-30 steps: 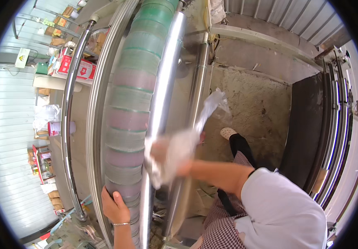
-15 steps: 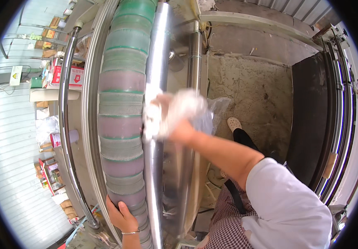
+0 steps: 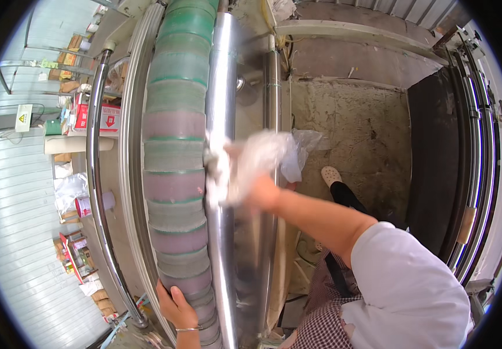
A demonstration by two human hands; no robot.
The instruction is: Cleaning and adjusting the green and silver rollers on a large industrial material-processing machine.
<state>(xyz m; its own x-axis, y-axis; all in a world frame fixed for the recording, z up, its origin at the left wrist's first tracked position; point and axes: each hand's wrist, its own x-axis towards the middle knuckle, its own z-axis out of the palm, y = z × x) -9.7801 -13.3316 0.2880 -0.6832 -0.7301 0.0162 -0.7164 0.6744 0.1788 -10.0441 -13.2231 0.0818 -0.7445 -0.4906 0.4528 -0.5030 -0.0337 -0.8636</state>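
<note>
Right hand [image 3: 256, 189] has its grip clamped on a crumpled clear plastic bag [image 3: 274, 154], pressed against the shiny steel roller [image 3: 223, 87] about halfway up. Left hand [image 3: 175, 305] lies flat, fingers spread, on the bottom of the green and pink banded drum [image 3: 175, 145] beside it.

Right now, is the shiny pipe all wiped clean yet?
Not all. The right hand, in a clear plastic bag, wipes the steel roller near its middle. The left hand rests on the striped roll. I can't tell cleaned parts from unwiped ones.
</note>
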